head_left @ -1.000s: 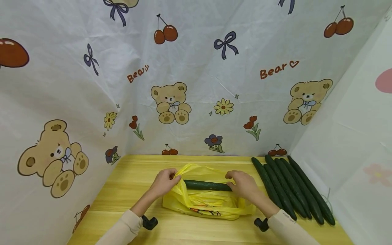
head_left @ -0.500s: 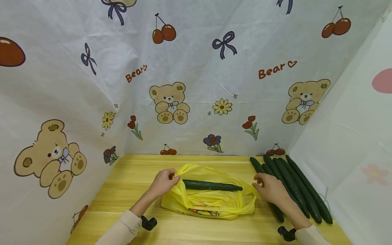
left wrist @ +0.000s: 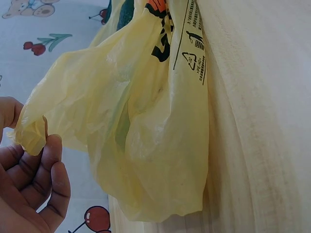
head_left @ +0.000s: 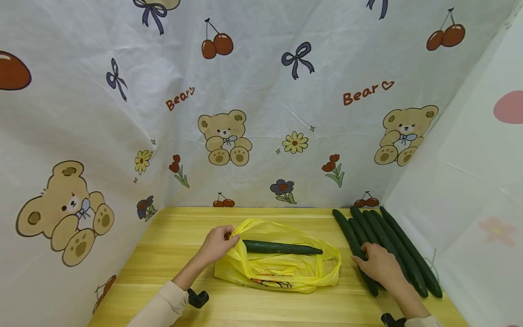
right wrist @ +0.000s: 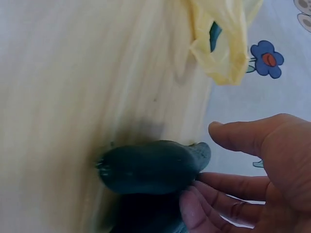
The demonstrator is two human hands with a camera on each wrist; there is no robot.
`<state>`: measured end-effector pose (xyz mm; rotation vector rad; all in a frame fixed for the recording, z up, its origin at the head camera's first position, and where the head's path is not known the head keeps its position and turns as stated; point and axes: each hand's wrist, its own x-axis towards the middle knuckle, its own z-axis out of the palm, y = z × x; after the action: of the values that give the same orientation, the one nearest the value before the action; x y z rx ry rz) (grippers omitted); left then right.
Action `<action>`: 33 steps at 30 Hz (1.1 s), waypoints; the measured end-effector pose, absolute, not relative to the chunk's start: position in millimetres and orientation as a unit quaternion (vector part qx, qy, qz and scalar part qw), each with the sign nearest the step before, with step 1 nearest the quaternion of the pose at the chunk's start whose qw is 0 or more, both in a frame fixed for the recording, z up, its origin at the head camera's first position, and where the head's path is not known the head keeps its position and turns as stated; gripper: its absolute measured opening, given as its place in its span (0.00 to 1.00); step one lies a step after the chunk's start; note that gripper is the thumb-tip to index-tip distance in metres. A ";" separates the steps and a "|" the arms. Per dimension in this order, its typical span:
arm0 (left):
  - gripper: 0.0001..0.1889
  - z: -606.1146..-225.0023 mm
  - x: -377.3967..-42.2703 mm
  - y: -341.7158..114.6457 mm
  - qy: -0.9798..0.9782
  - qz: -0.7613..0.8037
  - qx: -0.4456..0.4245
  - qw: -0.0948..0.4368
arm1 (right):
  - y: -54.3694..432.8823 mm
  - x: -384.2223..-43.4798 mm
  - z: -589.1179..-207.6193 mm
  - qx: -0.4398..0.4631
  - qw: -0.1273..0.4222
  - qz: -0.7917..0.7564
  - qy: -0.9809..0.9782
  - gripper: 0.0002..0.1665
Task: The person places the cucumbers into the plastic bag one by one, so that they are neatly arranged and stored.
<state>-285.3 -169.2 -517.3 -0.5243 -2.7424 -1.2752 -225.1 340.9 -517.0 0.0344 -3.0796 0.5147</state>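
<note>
My left hand (head_left: 216,245) pinches the left handle of a yellow plastic bag (head_left: 300,284) between thumb and fingers; the left wrist view shows the bunched plastic (left wrist: 31,136) there. Across the bag's open mouth lies one dark green cucumber (head_left: 282,247). My right hand (head_left: 380,263) is over the left part of a row of cucumbers. In the right wrist view its fingertips reach in at the side of the leftmost cucumber (right wrist: 150,167), while the thumb stands apart from it.
More cucumbers (head_left: 404,250) lie side by side on the right part of the wooden table (head_left: 171,240). White cloth (head_left: 265,91) printed with bears hangs behind and along both sides.
My right hand has let go of the cucumber in the bag and moved right, onto the row of cucumbers. The left hand keeps its hold on the bag.
</note>
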 end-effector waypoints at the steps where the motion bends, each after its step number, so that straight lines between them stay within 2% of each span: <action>1: 0.18 -517.3 -285.3 -169.3 -0.893 -0.415 -0.170 0.035 | 341.1 -225.0 -519.3 0.008 0.012 0.160 -0.987 0.33; 9: 0.16 -515.4 -284.0 -170.1 -0.893 -0.419 -0.163 0.030 | 337.0 -227.0 -535.2 0.011 0.025 0.119 -0.993 0.46; 11: 0.16 -515.7 -284.7 -170.2 -0.893 -0.419 -0.163 0.029 | 336.0 -228.1 -536.4 0.014 0.027 0.110 -0.993 0.47; 18: 0.17 -514.7 -284.5 -168.9 -0.894 -0.418 -0.160 0.025 | 337.3 -229.1 -538.4 0.008 0.032 0.124 -0.992 0.41; 27: 0.15 -514.4 -283.2 -168.9 -0.893 -0.420 -0.162 0.023 | 343.7 -226.5 -525.2 -0.032 0.026 0.137 -0.990 0.43; 33: 0.15 -513.6 -283.2 -168.3 -0.894 -0.418 -0.161 0.022 | 357.0 -227.4 -511.2 -0.020 0.034 0.133 -0.990 0.38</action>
<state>-283.2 -168.3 -513.6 -0.4995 -2.7694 -1.2941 -227.4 357.0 -511.2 -0.0601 -3.0460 0.4082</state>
